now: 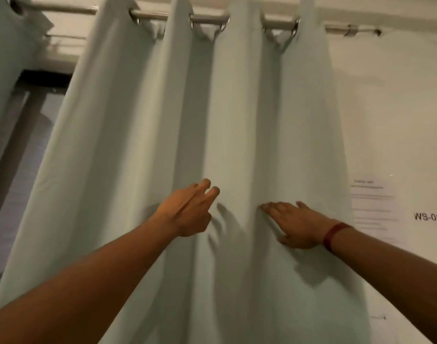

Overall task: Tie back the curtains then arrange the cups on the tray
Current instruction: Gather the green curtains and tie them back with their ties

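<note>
two hands lie on the cloth, both with fingers straight and nothing gripped. the left hand (187,211) reaches forward with its fingers (205,186) stretched and slightly spread. their tips push into a fold of the curtain (237,108), and the thumb points down beside a bunch of small creases. the right hand (295,225) lies flat, palm against the cloth, with fingers together pointing towards the left hand and the thumb underneath. the hands are near each other but apart, with one raised pleat of fabric between them. a dark red wristband (334,235) circles the right wrist. both forearms are bare and come up from the lower corners of the view.

the curtain is pale green and hangs loose in deep vertical folds across the middle of the view. metal eyelets (223,24) along its top edge thread onto a silvery rod (207,19). the rod runs on to a bracket (351,29) on the wall (391,108) at the right. a second curtain (4,58) of the same colour hangs at the far left, apart from the first, with a dark opening between them. on the wall right of the curtain is a paper sheet (372,204) whose small print is too blurred to read. beside it is a label (427,216) reading ws-02.
</note>
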